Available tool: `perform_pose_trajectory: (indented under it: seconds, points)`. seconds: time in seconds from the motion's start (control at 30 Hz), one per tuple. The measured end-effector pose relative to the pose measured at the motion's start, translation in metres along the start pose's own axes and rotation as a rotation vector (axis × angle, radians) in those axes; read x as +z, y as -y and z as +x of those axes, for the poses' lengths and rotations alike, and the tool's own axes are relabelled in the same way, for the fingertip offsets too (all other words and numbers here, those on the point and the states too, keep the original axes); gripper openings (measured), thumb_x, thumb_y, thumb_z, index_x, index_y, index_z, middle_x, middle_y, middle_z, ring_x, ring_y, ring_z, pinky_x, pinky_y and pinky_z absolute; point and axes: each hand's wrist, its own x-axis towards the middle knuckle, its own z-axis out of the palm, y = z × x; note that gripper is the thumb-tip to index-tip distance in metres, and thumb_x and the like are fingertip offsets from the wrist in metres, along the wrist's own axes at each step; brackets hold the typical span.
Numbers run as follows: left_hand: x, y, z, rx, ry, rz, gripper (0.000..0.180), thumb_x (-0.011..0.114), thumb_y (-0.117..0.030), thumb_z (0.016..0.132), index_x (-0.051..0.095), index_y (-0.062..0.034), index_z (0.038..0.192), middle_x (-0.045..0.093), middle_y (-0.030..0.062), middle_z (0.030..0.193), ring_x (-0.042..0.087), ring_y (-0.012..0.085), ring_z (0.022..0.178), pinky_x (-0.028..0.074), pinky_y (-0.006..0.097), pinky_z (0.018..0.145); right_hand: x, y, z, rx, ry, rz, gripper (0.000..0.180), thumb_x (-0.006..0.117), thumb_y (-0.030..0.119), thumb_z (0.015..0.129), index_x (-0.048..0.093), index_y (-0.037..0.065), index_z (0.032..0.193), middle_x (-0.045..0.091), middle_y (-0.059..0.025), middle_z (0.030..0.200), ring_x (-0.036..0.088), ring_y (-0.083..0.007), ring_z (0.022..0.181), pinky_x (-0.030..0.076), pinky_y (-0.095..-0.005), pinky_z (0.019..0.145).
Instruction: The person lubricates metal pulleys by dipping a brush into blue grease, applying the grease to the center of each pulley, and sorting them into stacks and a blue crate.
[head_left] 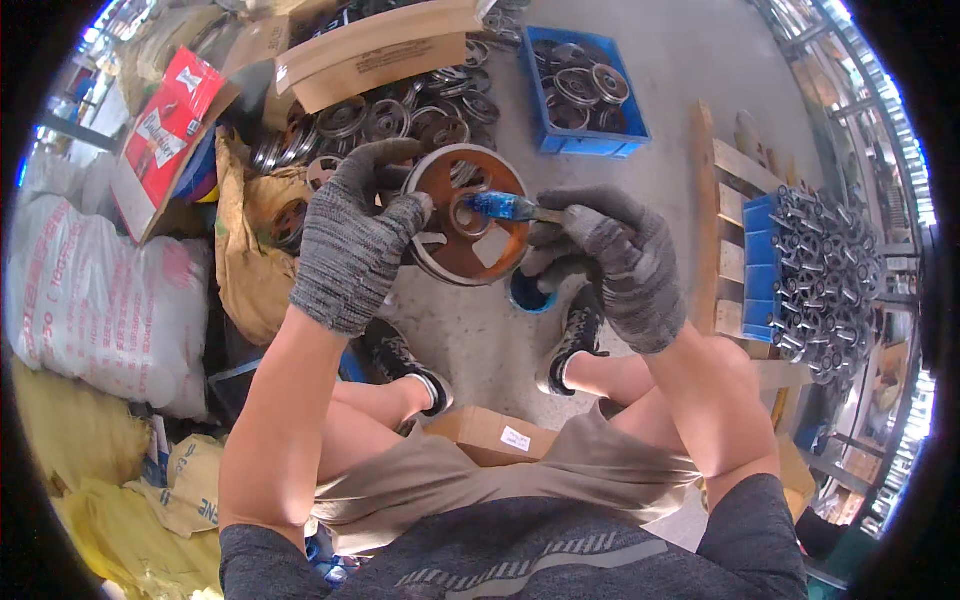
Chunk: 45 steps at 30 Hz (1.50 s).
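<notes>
My left hand (357, 240), in a grey knit glove, is closed on the left rim of a round metal wheel (433, 182). The wheel has a bright rim, a rust-brown face, cut-out openings and a hub in the middle. My gloved right hand (612, 255) grips a paintbrush (505, 206) by its handle. Blue paint covers the bristles, and their tip lies at the wheel's hub. Below the wheel, on the floor between my feet, stands a small pot with blue paint (530, 293), partly hidden by the right hand.
Many similar wheels (387, 118) lie heaped ahead under a cardboard box (375, 60). A blue crate (590, 145) ahead holds more. At right, a wooden pallet (705, 220) carries a blue bin (762, 270) of metal parts. White sacks (110, 290) stand at left; a carton (480, 435) sits between my legs.
</notes>
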Motion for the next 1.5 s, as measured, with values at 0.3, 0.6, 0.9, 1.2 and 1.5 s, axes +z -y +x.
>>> perform_pose_trajectory:
  seconds: [0.3,0.6,0.9,1.2,1.5]
  points:
    - [0.001,-0.006,-0.004,-0.044,0.060,-0.102,0.045,0.064,0.000,0.082,0.059,-0.0049,0.127,0.064,0.0065,0.100,0.061,0.0119,0.092,0.056,0.027,0.078,0.003,-0.006,0.007,0.011,0.058,0.098,0.033,0.062,0.021,0.097,0.062,-0.003,0.119,0.072,-0.0123,0.096,0.071,-0.0191,0.080,0.059,-0.0325,0.069]
    - [-0.001,0.002,-0.003,0.061,0.080,-0.035,0.046,0.066,-0.004,0.080,0.060,-0.0067,0.125,0.065,0.0064,0.094,0.062,0.0116,0.084,0.054,0.025,0.076,-0.029,0.015,0.013,-0.235,0.290,-0.506,0.019,0.069,0.007,0.080,0.072,0.004,0.099,0.070,-0.0062,0.092,0.066,-0.0131,0.078,0.053,-0.0291,0.068]
    - [0.006,-0.005,-0.005,0.059,0.106,0.142,0.048,0.069,-0.004,0.078,0.061,-0.0077,0.126,0.066,0.0056,0.093,0.061,0.0110,0.081,0.054,0.026,0.077,-0.008,0.008,0.015,-0.705,0.308,-0.919,0.028,0.068,-0.004,0.072,0.071,0.009,0.096,0.067,-0.0106,0.085,0.064,-0.0276,0.067,0.051,-0.0329,0.060]
    - [0.021,-0.002,-0.015,0.368,0.171,0.418,0.047,0.067,-0.002,0.080,0.060,-0.0068,0.126,0.071,0.0083,0.107,0.065,0.0095,0.090,0.053,0.026,0.080,-0.006,0.007,0.011,-0.220,0.301,-0.870,0.028,0.069,0.007,0.078,0.071,0.004,0.105,0.071,-0.0091,0.082,0.065,-0.0162,0.066,0.053,-0.0296,0.060]
    - [0.011,0.007,-0.011,0.188,0.181,0.201,0.045,0.064,0.002,0.085,0.058,-0.0036,0.129,0.067,0.0085,0.119,0.062,0.0132,0.107,0.051,0.028,0.092,-0.020,0.009,-0.001,0.168,0.026,0.088,0.036,0.066,0.028,0.085,0.066,-0.003,0.104,0.069,-0.0139,0.078,0.067,-0.0189,0.059,0.052,-0.0281,0.050]
